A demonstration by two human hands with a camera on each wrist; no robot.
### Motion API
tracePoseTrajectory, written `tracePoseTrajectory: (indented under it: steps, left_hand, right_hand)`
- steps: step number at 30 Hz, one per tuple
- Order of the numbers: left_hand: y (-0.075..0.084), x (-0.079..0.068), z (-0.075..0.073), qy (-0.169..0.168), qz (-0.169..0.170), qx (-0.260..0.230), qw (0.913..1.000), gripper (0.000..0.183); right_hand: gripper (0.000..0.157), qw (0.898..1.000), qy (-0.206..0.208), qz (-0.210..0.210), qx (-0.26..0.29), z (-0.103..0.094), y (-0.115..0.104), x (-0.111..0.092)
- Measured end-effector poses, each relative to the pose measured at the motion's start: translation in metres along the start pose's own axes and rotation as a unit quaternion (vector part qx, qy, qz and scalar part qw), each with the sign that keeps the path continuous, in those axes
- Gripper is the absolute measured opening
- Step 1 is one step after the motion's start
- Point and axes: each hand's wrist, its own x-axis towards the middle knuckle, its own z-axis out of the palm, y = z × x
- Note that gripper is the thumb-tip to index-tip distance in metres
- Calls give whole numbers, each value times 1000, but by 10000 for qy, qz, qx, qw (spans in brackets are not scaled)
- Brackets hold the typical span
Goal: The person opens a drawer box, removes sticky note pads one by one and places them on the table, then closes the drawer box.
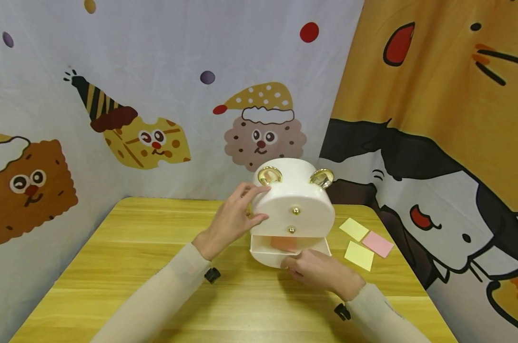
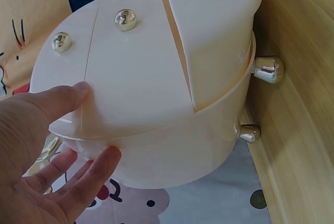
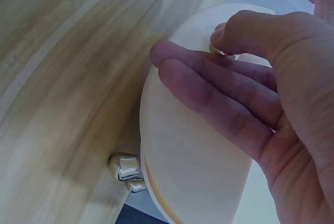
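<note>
A white rounded drawer box (image 1: 294, 190) with gold rings like ears stands on the table. Its bottom drawer (image 1: 263, 257) is pulled out, and an orange paper note (image 1: 284, 244) lies inside. My left hand (image 1: 233, 216) rests against the box's left side, thumb (image 2: 73, 96) on the front face and fingers spread along the side. With thumb and forefinger, my right hand (image 1: 316, 271) pinches the drawer's gold knob (image 3: 215, 46); its other fingers lie extended near the drawer front. Two gold knobs show on the closed fronts above.
To the right of the box lie two yellow notes (image 1: 359, 256) and a pink note (image 1: 377, 244) on the wooden table (image 1: 156, 267). Cartoon-printed curtains (image 1: 177, 47) hang behind and at the sides. Short gold feet (image 2: 269, 70) support the box.
</note>
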Motion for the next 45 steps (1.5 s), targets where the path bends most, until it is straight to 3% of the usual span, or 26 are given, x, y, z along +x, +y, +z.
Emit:
tracePoseTrajectory:
  steps: [6,16,31,39,45]
  left_hand:
    - [1,0,1,9,37,4,10000,75]
    - [0,-2,2,8,43,-99,9999,78]
    - [0,-2,2,-47,-37,-114,9999,78]
    - [-1,-3,2,37,57,-90,9999,78]
    - [-1,-2,0,-46,-12,-113,9999,76]
  right_hand:
    - [21,9994,-156,103,276,-2,-5,-4]
    - [22,9999,-82,-46,56,-3,-12,-10]
    - [22,9991,186,-326,-191,-2,-19,-16]
    - [31,9971,403,-504,-395,-2,-24,-18]
    - [26,9957,544,-519,-543,-1,-27,-22]
